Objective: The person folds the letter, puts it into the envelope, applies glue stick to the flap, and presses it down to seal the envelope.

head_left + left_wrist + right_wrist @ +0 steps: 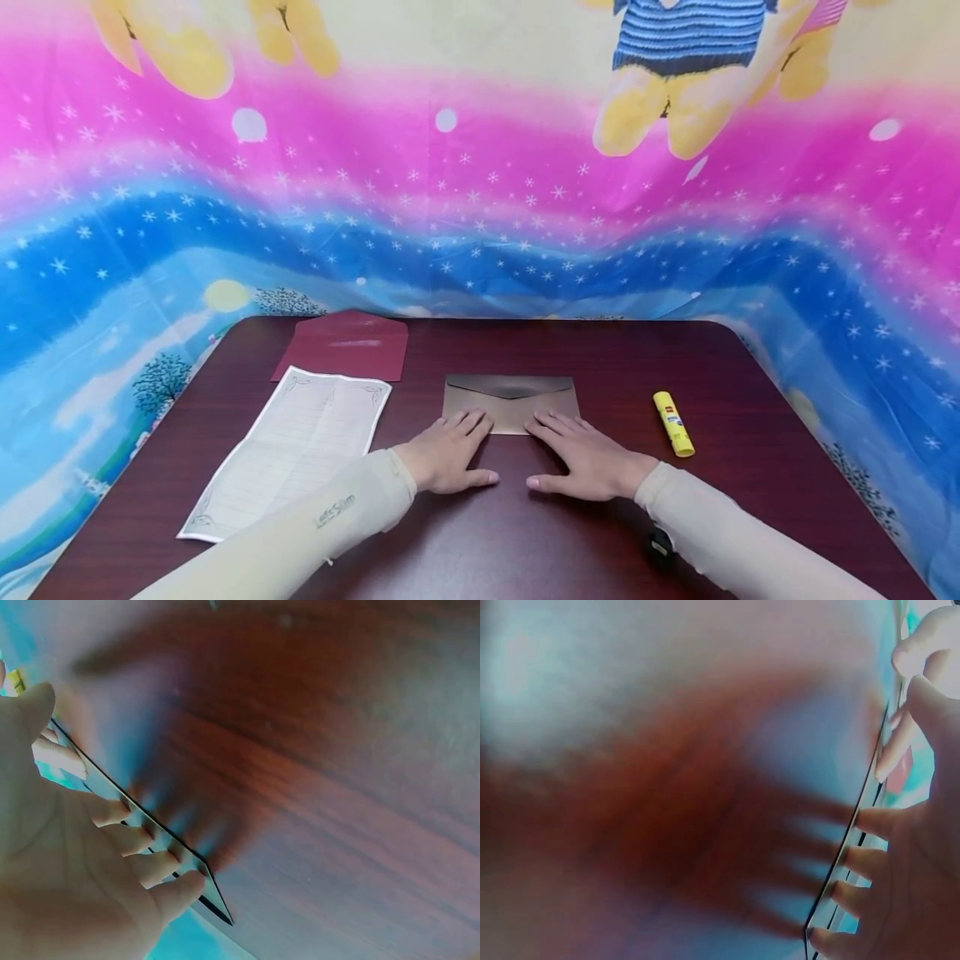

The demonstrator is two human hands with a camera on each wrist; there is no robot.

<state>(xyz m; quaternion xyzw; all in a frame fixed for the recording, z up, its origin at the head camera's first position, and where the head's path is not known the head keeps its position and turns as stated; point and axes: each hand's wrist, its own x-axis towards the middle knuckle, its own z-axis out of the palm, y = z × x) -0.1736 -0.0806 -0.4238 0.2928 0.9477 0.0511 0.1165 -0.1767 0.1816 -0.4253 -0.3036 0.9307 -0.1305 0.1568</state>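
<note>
A brown-gold envelope (510,407) lies flat on the dark wood table (495,533), its pointed flap folded down on the far side. My left hand (450,450) rests its fingertips on the envelope's near left corner, fingers straight and thumb out to the side. On the near right corner, my right hand (588,454) touches the paper in the same spread way. Both wrist views show the left hand (82,840) and right hand (900,870) with extended fingertips on the envelope's edge. Neither hand grips anything.
A white sheet with a decorated border (300,450) lies left, partly behind the left forearm. Beyond it is an unfolded maroon envelope (348,346). A yellow glue stick (673,425) lies to the right. A printed curtain (480,208) hangs behind the table.
</note>
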